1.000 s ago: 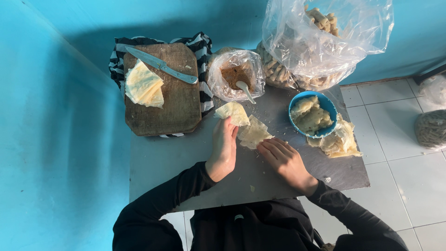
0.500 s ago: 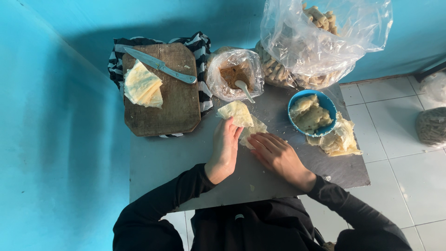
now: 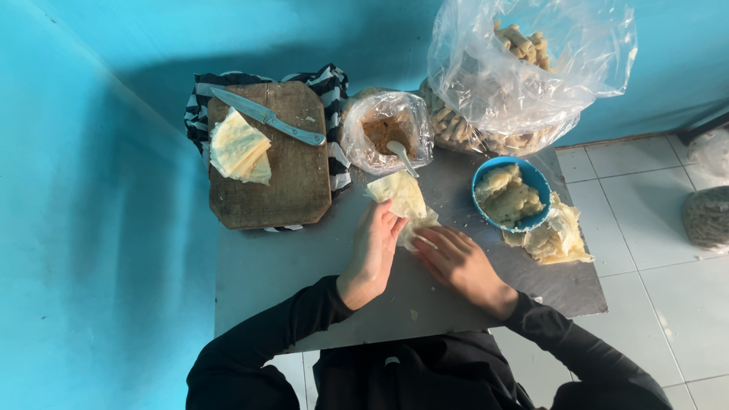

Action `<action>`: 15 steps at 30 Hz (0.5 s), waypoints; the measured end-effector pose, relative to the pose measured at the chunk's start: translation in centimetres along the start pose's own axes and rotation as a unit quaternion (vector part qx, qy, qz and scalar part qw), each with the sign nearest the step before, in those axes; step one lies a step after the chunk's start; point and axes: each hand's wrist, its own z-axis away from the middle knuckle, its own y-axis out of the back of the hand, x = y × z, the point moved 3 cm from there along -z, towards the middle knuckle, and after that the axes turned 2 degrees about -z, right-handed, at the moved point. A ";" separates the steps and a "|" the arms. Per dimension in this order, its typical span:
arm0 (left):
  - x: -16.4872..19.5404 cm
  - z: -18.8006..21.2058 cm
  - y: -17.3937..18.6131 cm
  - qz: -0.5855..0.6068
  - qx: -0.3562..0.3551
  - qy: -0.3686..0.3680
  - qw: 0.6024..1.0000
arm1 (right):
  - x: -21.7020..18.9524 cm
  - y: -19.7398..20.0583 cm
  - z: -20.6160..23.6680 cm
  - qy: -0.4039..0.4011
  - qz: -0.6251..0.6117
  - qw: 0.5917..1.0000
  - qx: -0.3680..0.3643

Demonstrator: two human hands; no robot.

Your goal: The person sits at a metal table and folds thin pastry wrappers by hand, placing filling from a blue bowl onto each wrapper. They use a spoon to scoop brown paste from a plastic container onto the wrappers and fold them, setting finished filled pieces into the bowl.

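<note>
A pale yellow wrapper sheet [image 3: 402, 199] lies on the grey table [image 3: 288, 266], partly folded over. My left hand [image 3: 373, 247] presses on its near left edge with the fingers flat. My right hand [image 3: 456, 260] rests against the wrapper's near right side, fingers pointing left and touching it. Behind the wrapper stands a bag-lined bowl of brown filling [image 3: 386, 133] with a white spoon [image 3: 402, 156] in it. A blue bowl [image 3: 510, 195] of pale dough-like sheets sits to the right.
A wooden cutting board [image 3: 285, 175] on a striped cloth holds a knife [image 3: 266, 116] and a stack of wrappers [image 3: 238, 148]. A large clear bag of rolled pieces [image 3: 516, 76] is at the back right. Crumpled wrappers [image 3: 558, 239] lie beside the blue bowl. Blue walls surround the table.
Both hands have moved closer together over the wrapper, and the sheet has been folded from flat and spread into a narrower shape.
</note>
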 end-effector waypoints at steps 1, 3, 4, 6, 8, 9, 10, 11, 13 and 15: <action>-0.1 0.0 -0.2 -0.004 -0.002 -0.001 1.000 | 0.0 0.7 -0.1 0.004 -0.001 1.000 0.010; -0.1 0.2 -0.4 -0.005 -0.011 -0.005 1.000 | 0.0 2.4 -0.4 0.026 0.020 0.998 0.055; -0.2 0.4 -0.6 -0.002 -0.018 -0.007 1.000 | -0.2 3.2 -0.6 0.035 0.030 0.996 0.077; -0.5 0.8 -0.8 -0.002 -0.027 0.006 1.000 | -0.4 4.3 -1.5 0.009 0.020 0.995 0.094; -0.7 1.4 -1.0 -0.007 -0.033 0.030 0.999 | -0.5 5.0 -2.6 0.007 0.010 0.995 0.095; -0.7 1.6 -1.2 -0.003 -0.037 0.033 0.999 | -0.6 5.1 -3.2 0.018 0.002 0.996 0.087; -0.7 1.8 -1.3 0.002 -0.040 0.036 0.999 | -0.7 5.3 -3.7 0.030 -0.006 0.996 0.079; -0.7 1.9 -1.4 0.006 -0.043 0.038 0.998 | -0.8 5.3 -4.1 0.018 -0.013 0.998 0.067; -0.7 1.9 -1.6 0.000 -0.044 0.038 0.998 | -0.8 5.2 -4.6 -0.006 -0.026 0.999 0.041; -0.7 1.8 -1.7 -0.001 -0.051 0.032 0.998 | -0.5 5.1 -4.8 -0.028 -0.071 0.996 0.035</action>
